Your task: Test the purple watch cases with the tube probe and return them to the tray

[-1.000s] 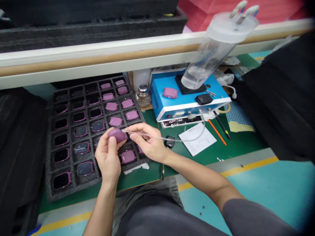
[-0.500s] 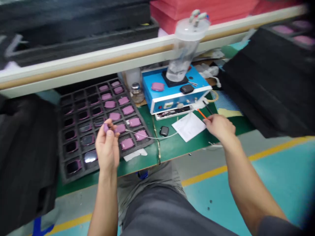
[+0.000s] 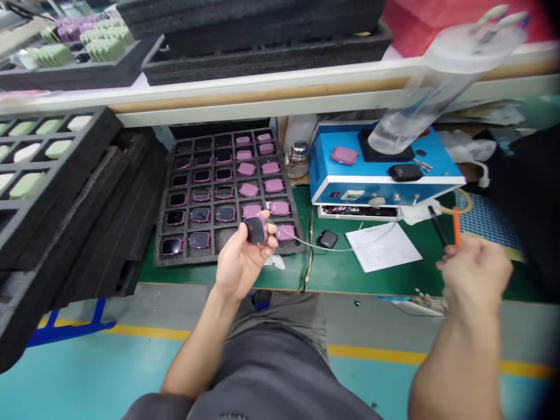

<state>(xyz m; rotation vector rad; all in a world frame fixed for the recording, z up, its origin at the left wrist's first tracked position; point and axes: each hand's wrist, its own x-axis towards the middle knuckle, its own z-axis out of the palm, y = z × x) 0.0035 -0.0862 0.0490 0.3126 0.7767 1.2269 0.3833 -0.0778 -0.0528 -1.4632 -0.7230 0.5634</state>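
My left hand point(image 3: 240, 263) is closed around the edges of a purple-framed smartwatch point(image 3: 256, 229), its dark screen turned up. It is over the near part of a black foam tray point(image 3: 225, 232) with purple watch cases in its pockets, some screen up, others back up. A thin pale cable point(image 3: 335, 249) runs from near this watch across the bench; whether it is attached, I cannot tell. At the right, my right hand point(image 3: 476, 271) grips a slim orange stick-like tool point(image 3: 457, 224) pointing upward. A slim black tool point(image 3: 437, 224) is beside the fingers; whether they touch it is unclear.
A blue box point(image 3: 385, 189) with knobs carries a clear cylinder point(image 3: 406, 116), a purple case point(image 3: 344, 155) and a black piece point(image 3: 405, 172). White paper point(image 3: 384, 247) and a black watch-shaped piece point(image 3: 327, 239) lie on the green bench. Stacked foam trays point(image 3: 109, 192) stand left. A shelf edge point(image 3: 284, 93) crosses above.
The view has swung left. My left hand has turned the watch so its screen shows. My right hand has moved nearer the bench's front, and the orange tool now points more upright.
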